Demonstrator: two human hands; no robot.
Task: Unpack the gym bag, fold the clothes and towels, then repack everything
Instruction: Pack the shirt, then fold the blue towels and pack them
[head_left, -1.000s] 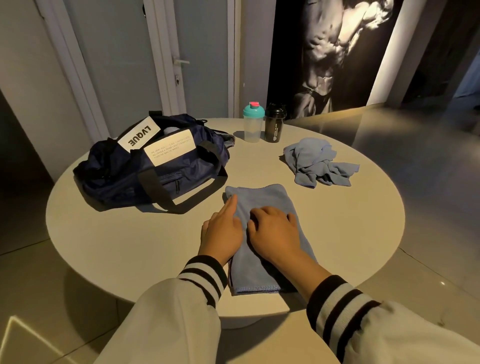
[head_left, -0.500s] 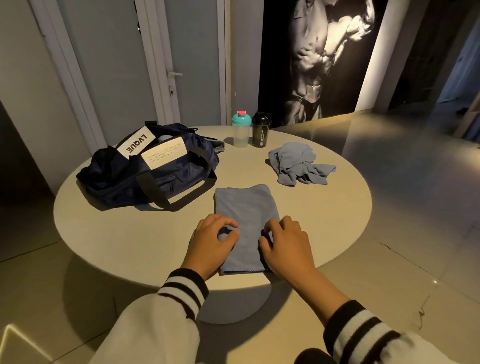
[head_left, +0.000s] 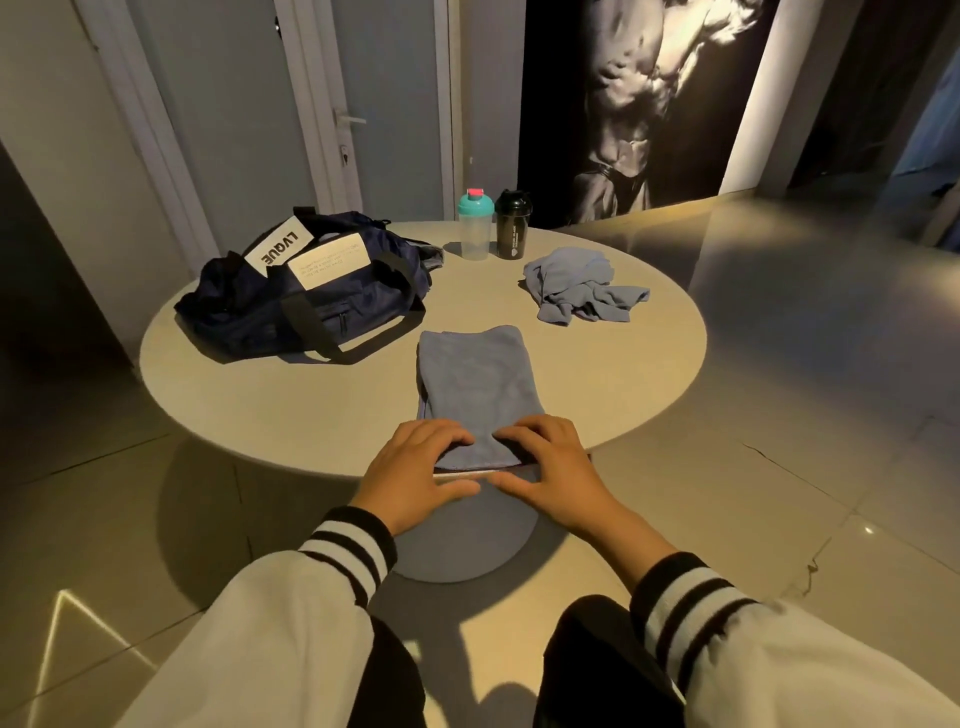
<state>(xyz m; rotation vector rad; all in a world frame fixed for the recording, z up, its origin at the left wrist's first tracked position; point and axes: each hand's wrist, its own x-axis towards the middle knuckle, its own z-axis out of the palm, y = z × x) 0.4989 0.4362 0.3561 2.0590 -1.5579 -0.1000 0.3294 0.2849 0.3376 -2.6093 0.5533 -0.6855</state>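
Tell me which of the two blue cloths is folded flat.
The towel in front, its near end pinched by the left hand and right hand. The other cloth lies crumpled by the black bottle.

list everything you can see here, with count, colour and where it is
round beige table: 1, beige, middle of the tiled floor
navy fabric gym bag with white labels: 1, navy, table's left side
clear plastic shaker bottle with teal lid: 1, clear and teal, table's far edge
black plastic shaker bottle: 1, black, just right of the clear one
crumpled blue-grey cloth: 1, blue-grey, table's far right
folded blue-grey towel: 1, blue-grey, table's near middle, reaching the near edge
grey door with metal handle: 1, grey, behind the table
black-and-white torso poster: 1, back wall
left hand: 1, holds the towel's near left corner
right hand: 1, holds the near right corner
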